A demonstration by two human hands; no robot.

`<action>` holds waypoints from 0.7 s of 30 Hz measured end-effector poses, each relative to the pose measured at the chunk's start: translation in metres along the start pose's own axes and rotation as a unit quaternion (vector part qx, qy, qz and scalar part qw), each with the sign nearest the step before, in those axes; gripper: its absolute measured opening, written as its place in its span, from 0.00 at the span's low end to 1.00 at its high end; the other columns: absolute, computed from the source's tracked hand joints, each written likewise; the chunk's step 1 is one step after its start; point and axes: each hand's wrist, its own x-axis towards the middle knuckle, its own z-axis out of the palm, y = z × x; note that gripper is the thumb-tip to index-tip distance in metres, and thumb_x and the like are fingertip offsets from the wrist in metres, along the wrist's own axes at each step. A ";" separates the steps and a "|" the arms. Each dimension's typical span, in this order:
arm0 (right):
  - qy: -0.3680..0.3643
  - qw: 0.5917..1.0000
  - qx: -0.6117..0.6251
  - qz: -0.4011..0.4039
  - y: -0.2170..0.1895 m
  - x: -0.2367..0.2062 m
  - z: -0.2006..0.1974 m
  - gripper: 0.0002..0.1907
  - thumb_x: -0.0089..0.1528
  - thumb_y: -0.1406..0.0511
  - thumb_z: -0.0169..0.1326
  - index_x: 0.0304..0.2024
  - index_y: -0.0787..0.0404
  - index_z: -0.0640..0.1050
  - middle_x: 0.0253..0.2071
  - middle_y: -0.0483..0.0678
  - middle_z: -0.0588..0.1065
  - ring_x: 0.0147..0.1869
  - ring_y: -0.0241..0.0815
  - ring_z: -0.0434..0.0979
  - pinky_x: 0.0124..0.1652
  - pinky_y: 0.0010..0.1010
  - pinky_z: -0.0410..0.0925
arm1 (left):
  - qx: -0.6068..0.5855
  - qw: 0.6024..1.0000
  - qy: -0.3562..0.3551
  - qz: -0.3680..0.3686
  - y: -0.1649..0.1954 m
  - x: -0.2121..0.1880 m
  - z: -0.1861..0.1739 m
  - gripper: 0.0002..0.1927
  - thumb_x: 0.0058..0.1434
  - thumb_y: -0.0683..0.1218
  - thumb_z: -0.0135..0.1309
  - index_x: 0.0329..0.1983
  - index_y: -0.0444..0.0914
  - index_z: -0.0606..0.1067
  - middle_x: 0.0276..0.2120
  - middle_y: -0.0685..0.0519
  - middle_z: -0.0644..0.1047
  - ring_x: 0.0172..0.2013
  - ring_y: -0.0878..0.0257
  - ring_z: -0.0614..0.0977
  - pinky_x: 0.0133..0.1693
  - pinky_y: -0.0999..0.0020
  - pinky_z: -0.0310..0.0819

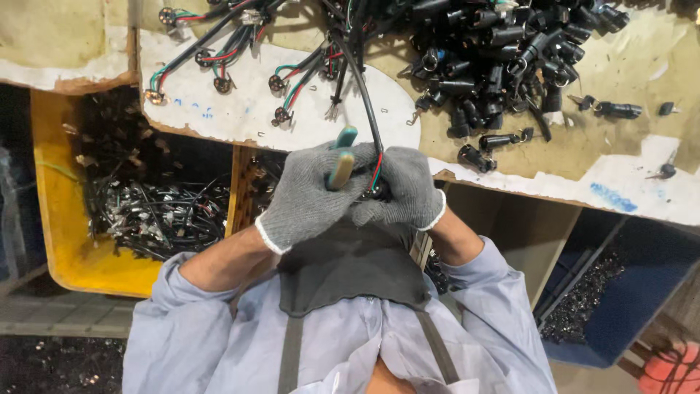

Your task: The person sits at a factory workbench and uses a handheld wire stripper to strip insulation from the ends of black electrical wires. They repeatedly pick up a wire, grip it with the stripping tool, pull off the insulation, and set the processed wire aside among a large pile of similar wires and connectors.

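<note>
Worn workbench, patched with white and tan, strewn with black cylindrical connectors at upper right and wired sockets with red, green and black leads at upper left. Below the bench edge, a yellow bin full of dark wire scraps at left, a blue bin with dark bits at lower right.

Both hands in grey knit gloves, pressed together just under the bench edge, above a dark apron and light blue sleeves. Left hand curled shut around teal-handled pliers, handles poking up between thumb and fingers. Right hand closed on the end of a black cable, red and green strands showing at the grip; small part under the fingers hidden, kind not clear. Cable rising from the right hand up across the white patch into the tangle of connectors. Pliers' working end hidden between the gloves, touching or apart not to be told.
</note>
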 end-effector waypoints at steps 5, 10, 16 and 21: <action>0.011 0.996 -0.061 0.065 0.001 -0.008 0.003 0.24 0.54 0.48 0.69 0.36 0.58 0.76 0.24 0.46 0.68 0.28 0.51 0.71 0.32 0.40 0.63 | -0.020 0.991 0.070 0.114 0.016 -0.005 -0.028 0.11 0.60 0.41 0.63 0.46 0.36 0.81 0.37 0.46 0.81 0.36 0.59 0.83 0.38 0.66 0.78; -0.076 0.983 -0.160 -0.038 -0.001 -0.005 0.016 0.19 0.55 0.51 0.67 0.34 0.56 0.75 0.24 0.46 0.70 0.27 0.51 0.72 0.31 0.41 0.64 | -0.198 0.966 0.087 0.142 0.014 -0.038 -0.049 0.12 0.58 0.45 0.63 0.44 0.37 0.81 0.35 0.47 0.80 0.34 0.56 0.82 0.36 0.63 0.76; -0.256 0.942 -0.206 -0.063 -0.014 0.014 0.028 0.18 0.48 0.50 0.62 0.31 0.53 0.76 0.22 0.46 0.71 0.26 0.52 0.74 0.29 0.45 0.65 | -0.080 0.923 -0.245 0.285 -0.021 -0.061 0.032 0.14 0.55 0.50 0.64 0.42 0.40 0.80 0.33 0.48 0.79 0.32 0.53 0.81 0.33 0.60 0.74; -0.270 0.939 -0.180 -0.116 -0.025 0.011 0.028 0.20 0.55 0.51 0.62 0.38 0.56 0.75 0.31 0.49 0.73 0.38 0.52 0.75 0.42 0.50 0.66 | 0.137 0.974 -0.094 0.155 -0.026 -0.031 0.009 0.16 0.53 0.54 0.64 0.40 0.41 0.79 0.32 0.49 0.78 0.30 0.50 0.80 0.31 0.57 0.72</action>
